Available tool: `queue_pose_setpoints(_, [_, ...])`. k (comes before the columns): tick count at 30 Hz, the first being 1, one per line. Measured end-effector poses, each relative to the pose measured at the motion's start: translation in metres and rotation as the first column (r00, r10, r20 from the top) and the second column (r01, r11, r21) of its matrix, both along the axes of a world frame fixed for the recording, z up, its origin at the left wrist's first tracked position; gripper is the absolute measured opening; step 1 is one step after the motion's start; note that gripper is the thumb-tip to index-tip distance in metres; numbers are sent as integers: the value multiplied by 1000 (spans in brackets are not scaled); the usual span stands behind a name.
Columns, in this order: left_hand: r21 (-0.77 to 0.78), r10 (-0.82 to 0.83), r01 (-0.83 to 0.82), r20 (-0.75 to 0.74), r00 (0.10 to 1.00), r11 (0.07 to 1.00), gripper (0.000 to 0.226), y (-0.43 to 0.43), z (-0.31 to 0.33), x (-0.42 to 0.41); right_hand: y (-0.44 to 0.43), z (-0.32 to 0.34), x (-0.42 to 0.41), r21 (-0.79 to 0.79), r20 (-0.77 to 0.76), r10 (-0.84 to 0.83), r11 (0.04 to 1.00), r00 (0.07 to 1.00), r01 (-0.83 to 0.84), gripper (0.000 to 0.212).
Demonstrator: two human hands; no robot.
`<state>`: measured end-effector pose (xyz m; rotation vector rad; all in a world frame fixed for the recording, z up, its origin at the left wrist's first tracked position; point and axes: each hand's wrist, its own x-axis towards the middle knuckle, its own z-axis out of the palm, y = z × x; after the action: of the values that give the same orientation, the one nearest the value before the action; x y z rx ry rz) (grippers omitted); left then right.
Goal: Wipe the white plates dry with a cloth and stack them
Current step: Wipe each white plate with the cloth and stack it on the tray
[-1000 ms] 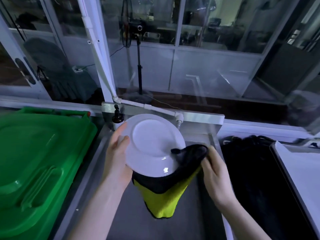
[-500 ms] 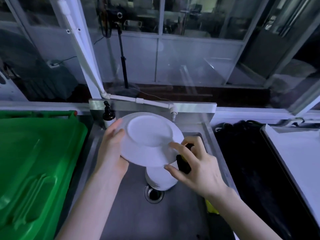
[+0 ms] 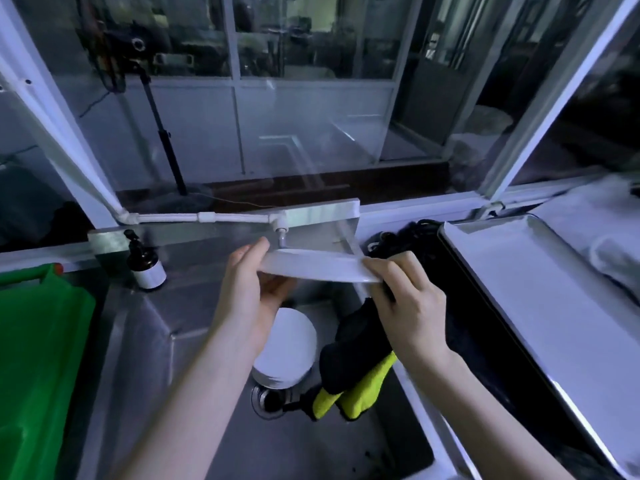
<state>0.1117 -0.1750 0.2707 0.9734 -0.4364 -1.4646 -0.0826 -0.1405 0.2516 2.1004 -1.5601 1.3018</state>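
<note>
I hold a white plate nearly level above the steel sink, seen edge-on. My left hand grips its left rim, thumb on top and fingers under it. My right hand pinches the right rim together with a black and yellow cloth that hangs down from it into the sink. Below, a stack of white plates stands in the basin beside the drain.
A brown pump bottle stands at the sink's back left corner. A green bin lid lies to the left. A large metal tray sits on the right, past a black mat. The tap is just behind the plate.
The plate has been tilted from facing me to nearly level and moved right. My right hand went from wiping with the cloth to gripping the rim. The view swung right.
</note>
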Motion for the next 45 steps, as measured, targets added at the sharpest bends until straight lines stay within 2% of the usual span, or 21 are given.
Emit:
queue_pose_setpoints(2, [-52, -110, 113, 50, 993, 992, 28, 3, 3, -20, 6, 8, -24, 47, 135, -77, 996, 988, 71, 16])
queue_pose_setpoints(4, [-106, -161, 199, 288, 944, 974, 35, 8, -5, -41, 15, 12, -52, 89, 284, -128, 990, 950, 107, 9])
queue_pose_setpoints(7, [-187, 1, 154, 640, 768, 970, 16, 14, -24, -77, 33, 15, -100, 200, 499, -207, 972, 842, 120, 40])
queue_pose_setpoints(9, [-210, 27, 204, 758, 652, 956, 3, 20, -35, -110, 46, 14, -138, 278, 612, -253, 956, 749, 96, 34])
queue_pose_setpoints(10, [-230, 31, 239, 778, 627, 943, 11, 23, -40, -128, 52, 13, -157, 303, 661, -273, 949, 699, 84, 31])
queue_pose_setpoints(14, [-226, -37, 273, 705, 708, 935, 26, 33, -47, -211, 74, 13, -233, 374, 794, -317, 927, 518, -5, 40])
queue_pose_setpoints(16, [-196, -54, 259, 693, 719, 946, 25, 37, -49, -249, 85, 10, -270, 397, 810, -345, 918, 474, -11, 37])
queue_pose_setpoints(19, [-133, -100, 262, 691, 716, 956, 20, 41, -55, -298, 106, 2, -317, 423, 787, -358, 906, 503, -15, 12])
queue_pose_setpoints(22, [-40, -182, 275, 660, 729, 961, 13, 44, -63, -337, 125, -8, -353, 449, 781, -378, 893, 498, -26, 22])
queue_pose_setpoints(24, [19, -235, 288, 630, 740, 957, 14, 43, -65, -359, 132, -13, -373, 459, 749, -385, 888, 539, -4, 25])
queue_pose_setpoints(26, [70, -285, 309, 615, 735, 949, 15, 39, -65, -380, 135, -18, -392, 510, 696, -421, 860, 582, 11, 36])
queue_pose_setpoints(28, [101, -324, 334, 604, 728, 937, 15, 34, -65, -401, 132, -23, -410, 559, 676, -446, 829, 586, -13, 52])
queue_pose_setpoints(32, [136, -394, 390, 568, 722, 911, 11, 12, -71, -439, 111, -30, -445, 616, 644, -480, 788, 595, -30, 68])
queue_pose_setpoints(36, [162, -448, 435, 542, 711, 886, 15, -25, -91, -476, 72, -47, -480, 646, 641, -542, 764, 543, 1, 66])
queue_pose_setpoints(40, [222, -489, 442, 525, 697, 869, 11, -77, -133, -515, 20, -86, -511, 720, 575, -648, 691, 498, 67, 49])
queue_pose_setpoints(45, [332, -513, 393, 595, 618, 858, 18, -125, -195, -544, -33, -139, -538, 778, 474, -713, 614, 517, 132, 52])
